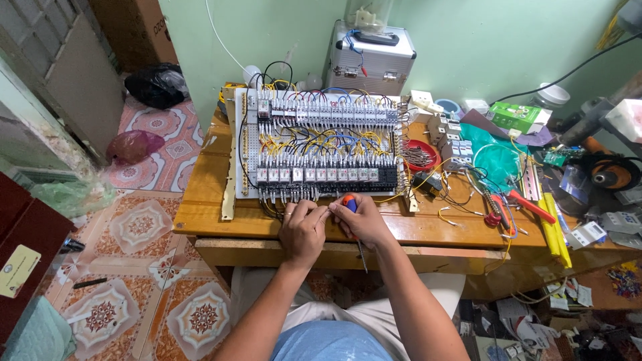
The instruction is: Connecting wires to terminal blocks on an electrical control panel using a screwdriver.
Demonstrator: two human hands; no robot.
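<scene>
The person sits at a wooden table [214, 214] with both hands drawn together at the near edge of a white wiring panel [321, 144] that lies flat on the tabletop. The right hand [364, 220] is curled around a screwdriver [354, 227] — its orange-and-blue handle top shows just above the knuckles near the panel's lower edge, while the thin metal shaft points down past the table's front edge toward the person's lap. The left hand [302, 230] sits just beside the right, touching it, with its fingers bent and pressed together; the fingertips meet near the screwdriver handle, though whether they pinch a wire or something small cannot be told. The panel carries rows of relays and terminal blocks laced with yellow, blue, red and black wires. Behind it a silver metal case [371, 63] stands against the green wall. To the right of the panel lie a red bowl [422, 155], a green box [518, 115] and red-handled pliers [528, 204] among loose parts — well apart from both hands.
</scene>
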